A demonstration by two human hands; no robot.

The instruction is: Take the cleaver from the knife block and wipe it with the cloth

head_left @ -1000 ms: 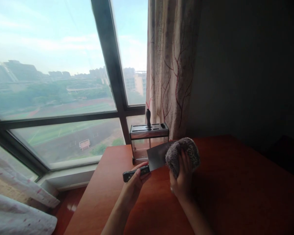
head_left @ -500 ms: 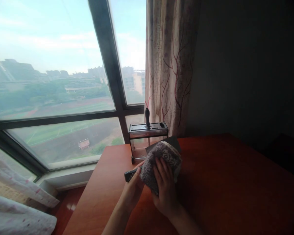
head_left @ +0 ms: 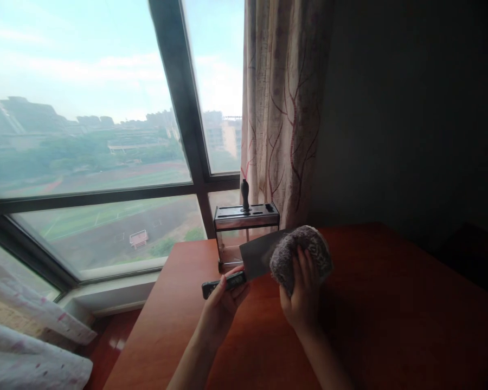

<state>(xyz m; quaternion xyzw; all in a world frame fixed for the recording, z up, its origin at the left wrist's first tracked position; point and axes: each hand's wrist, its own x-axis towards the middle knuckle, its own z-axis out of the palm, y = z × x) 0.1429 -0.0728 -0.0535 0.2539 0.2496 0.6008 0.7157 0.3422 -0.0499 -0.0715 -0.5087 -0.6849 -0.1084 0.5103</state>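
My left hand (head_left: 224, 304) is closed round the dark handle of a cleaver (head_left: 257, 254), whose broad grey blade points to the right above the table. In my right hand (head_left: 303, 295) is a grey patterned cloth (head_left: 291, 260), bunched over the far part of the blade. The cloth hides the blade's tip, and my right fingers lie spread across the top of the cloth. Behind the blade stands a knife block (head_left: 246, 215) with clear sides and slots in its top; one black-handled tool (head_left: 244, 195) sticks up from it.
A reddish-brown wooden table (head_left: 166, 325) lies under my hands, its left edge running towards the window. A large window with dark frames (head_left: 106, 194) is at the left. A patterned curtain (head_left: 284, 108) hangs behind the knife block, and another curtain (head_left: 32, 352) is at the lower left.
My right hand has slid the cloth to the right along the blade, baring the part near the handle. My left hand keeps its hold and has barely moved.
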